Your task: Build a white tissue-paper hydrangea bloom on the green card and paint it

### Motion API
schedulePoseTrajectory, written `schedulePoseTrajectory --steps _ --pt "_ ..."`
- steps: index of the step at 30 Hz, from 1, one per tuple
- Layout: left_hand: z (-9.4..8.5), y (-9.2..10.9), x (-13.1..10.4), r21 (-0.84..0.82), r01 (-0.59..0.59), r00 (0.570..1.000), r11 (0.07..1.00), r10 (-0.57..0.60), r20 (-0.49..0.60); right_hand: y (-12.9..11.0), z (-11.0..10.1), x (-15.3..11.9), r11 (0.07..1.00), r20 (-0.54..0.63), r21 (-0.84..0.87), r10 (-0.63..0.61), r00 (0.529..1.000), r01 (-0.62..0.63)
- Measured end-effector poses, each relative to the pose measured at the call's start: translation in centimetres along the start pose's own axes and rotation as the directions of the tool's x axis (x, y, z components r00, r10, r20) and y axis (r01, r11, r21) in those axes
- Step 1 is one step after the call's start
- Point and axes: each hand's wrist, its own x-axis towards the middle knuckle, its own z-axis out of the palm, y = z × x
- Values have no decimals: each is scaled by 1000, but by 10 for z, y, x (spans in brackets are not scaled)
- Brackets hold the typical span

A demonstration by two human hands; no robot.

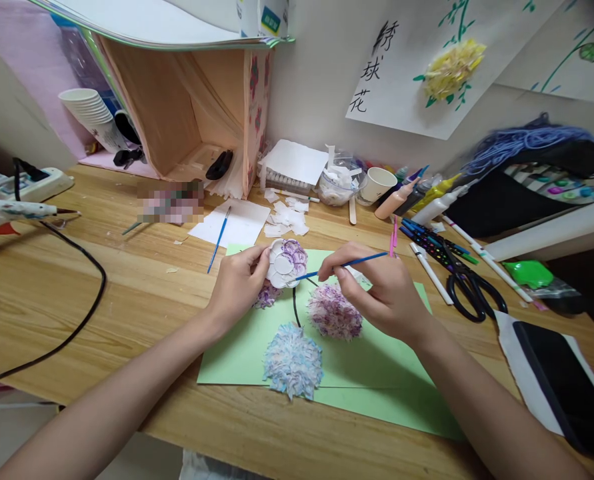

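Note:
My left hand (239,283) grips the left edge of a white paint palette (281,265) with round wells, some smeared purple. In my right hand (371,287) is a thin blue paintbrush (347,262), its tip at the palette's lower wells. Both are held above a green sheet of paper (377,370). On that sheet lie a pale blue paper flower (293,362) and a purple and white one (334,313). Another purple flower (267,297) shows partly beneath the palette. A dark stem line runs from the blue flower up toward the palette.
A second blue brush (219,239) lies on white paper, near torn paper scraps (287,217). Black scissors (471,287), pens and a phone (564,380) are at the right. A glue gun (11,217) and black cable (99,287) occupy the left. Paint bottles (399,193) and a paper cup (378,185) stand behind.

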Motion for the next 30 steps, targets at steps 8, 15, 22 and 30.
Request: schedulePoseTrajectory --steps 8,15,22,30 --pt "-2 2 -1 77 -102 995 992 103 -8 0 0 1 1000 -6 1 23 1000 -23" --pt "-2 5 -3 187 -223 973 957 229 -12 -2 -1 1 999 20 0 34 999 -34" --pt "-2 4 -3 195 -258 964 946 266 -16 -2 -1 1 1000 18 -3 25 1000 -25" --pt "-2 4 -3 204 -249 965 947 260 -28 -2 -1 2 999 24 -26 22 999 -21"
